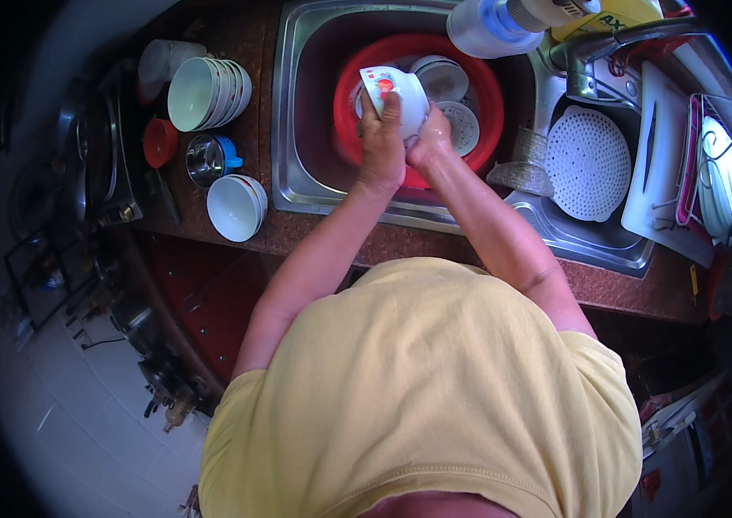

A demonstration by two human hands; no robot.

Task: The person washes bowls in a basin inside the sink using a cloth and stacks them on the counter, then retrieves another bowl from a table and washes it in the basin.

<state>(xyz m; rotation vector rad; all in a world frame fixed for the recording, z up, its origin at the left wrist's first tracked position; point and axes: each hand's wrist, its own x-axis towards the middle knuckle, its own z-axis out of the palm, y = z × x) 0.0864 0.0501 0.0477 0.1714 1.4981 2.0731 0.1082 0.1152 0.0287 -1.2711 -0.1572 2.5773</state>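
Over a red plastic basin [494, 139] in the steel sink, my left hand [384, 146] grips a white bowl [412, 97] with a red printed pattern. The bowl is tilted on its side. My right hand [432, 137] is against the bowl's lower right side; its fingers are partly hidden behind the bowl, and the skin looks wet. Inside the basin, more white dishes [460, 126] lie in water with some suds.
Left of the sink [284, 129] stand stacked bowls [192, 94], a smaller bowl stack [233, 208], a metal cup [204, 158] and a red bowl [160, 142]. A faucet [581, 74], a perforated white tray [589, 165] and a wire dish rack [696, 155] are at the right.
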